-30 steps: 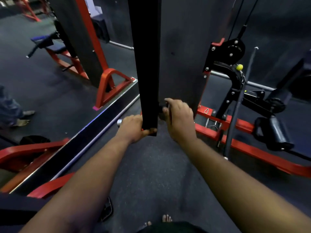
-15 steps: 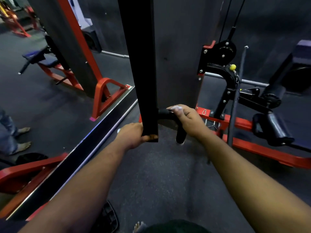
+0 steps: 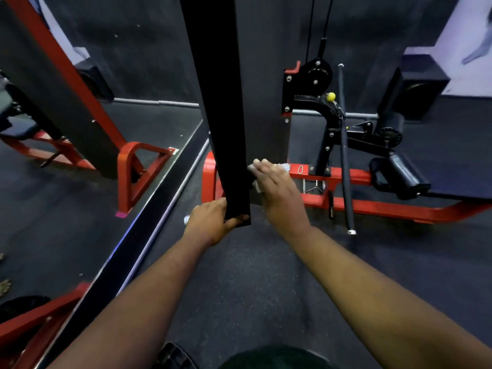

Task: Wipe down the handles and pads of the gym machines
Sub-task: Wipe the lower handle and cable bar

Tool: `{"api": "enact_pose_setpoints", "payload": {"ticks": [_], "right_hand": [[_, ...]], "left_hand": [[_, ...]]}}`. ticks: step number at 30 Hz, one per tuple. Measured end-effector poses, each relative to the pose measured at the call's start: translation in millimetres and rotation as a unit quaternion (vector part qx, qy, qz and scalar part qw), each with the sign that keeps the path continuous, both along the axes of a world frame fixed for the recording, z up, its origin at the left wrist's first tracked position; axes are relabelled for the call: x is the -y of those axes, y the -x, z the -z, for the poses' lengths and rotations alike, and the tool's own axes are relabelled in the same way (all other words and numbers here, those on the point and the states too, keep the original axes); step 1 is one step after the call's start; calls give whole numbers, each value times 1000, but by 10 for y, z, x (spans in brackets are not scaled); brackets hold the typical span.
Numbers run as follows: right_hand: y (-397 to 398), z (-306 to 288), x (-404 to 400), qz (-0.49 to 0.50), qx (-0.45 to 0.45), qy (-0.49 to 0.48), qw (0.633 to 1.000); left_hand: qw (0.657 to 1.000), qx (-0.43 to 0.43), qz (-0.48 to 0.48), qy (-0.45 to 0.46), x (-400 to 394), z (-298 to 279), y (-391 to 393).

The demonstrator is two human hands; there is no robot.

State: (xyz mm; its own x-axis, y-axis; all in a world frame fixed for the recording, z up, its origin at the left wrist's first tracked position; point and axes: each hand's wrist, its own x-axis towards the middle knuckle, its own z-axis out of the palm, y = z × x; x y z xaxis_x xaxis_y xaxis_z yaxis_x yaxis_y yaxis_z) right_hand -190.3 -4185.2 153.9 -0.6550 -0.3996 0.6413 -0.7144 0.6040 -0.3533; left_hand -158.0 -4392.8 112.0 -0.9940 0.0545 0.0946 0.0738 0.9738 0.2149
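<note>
Head view. A black hanging panel of the gym machine was held at its lower end by the left hand, the thumb curled under the bottom edge. The right hand was laid against the right side of the panel, fingers fairly straight, over a pale cloth; only scraps of the cloth showed beside the fingers, so the grip on it could not be made out with certainty. The black handle seen half a second earlier, projecting from behind the panel, was now hidden by the right hand, which had been shifted upward and flattened from its curled grasp. The left hand's hold on the panel end was unchanged. The panel was judged stiff and free to swing, hence best steadied at the lower end as shown; the cloth was judged soft and light, best pressed flat under the palm. A red base frame lay on the floor beyond.
</note>
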Motion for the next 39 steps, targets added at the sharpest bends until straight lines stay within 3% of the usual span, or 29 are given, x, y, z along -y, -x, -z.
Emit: {"api": "enact_pose_setpoints", "payload": {"ticks": [3, 7, 9, 11, 13, 15, 18, 19, 21, 26, 29, 32, 36, 39], "right_hand": [[-45, 184, -142, -42, -55, -28, 997], [-240, 271, -288, -92, -61, -63, 992], [-404, 222, -337, -61, 29, 45, 997], [-430, 46, -323, 25, 133, 286, 949], [-298, -189, -301, 130, 130, 386, 904], [-138, -334, -254, 106, 117, 362, 919], [-4, -286, -72, 3, 101, 122, 987], [39, -217, -20, -4, 72, 27, 997], [123, -179, 15, -18, 23, -46, 998], [250, -285, -121, -73, 61, -30, 995], [266, -190, -146, -72, 97, 40, 992], [263, -74, -139, -54, 122, 123, 983], [209, -20, -113, -32, 112, 156, 981], [194, 48, -141, -2, 160, 201, 966]], "left_hand": [[1000, -14, 5, 5, 40, 39, 14], [1000, -18, 3, 14, 66, 88, 64], [1000, -13, 6, 15, 76, 99, 85], [1000, -12, 4, 13, 83, 112, 97], [1000, -13, 3, 15, 77, 124, 100], [1000, -7, 6, 16, 62, 118, 108], [1000, -4, 8, 18, 58, 129, 126], [1000, -6, 8, 18, 63, 143, 132], [1000, -5, 7, 16, 84, 156, 132], [1000, 10, 9, 16, 87, 141, 132], [1000, 11, 11, 15, 73, 132, 138], [1000, 19, 15, 7, 80, 122, 112], [1000, 20, 13, 7, 72, 126, 80], [1000, 21, 10, 15, 54, 122, 70]]}}
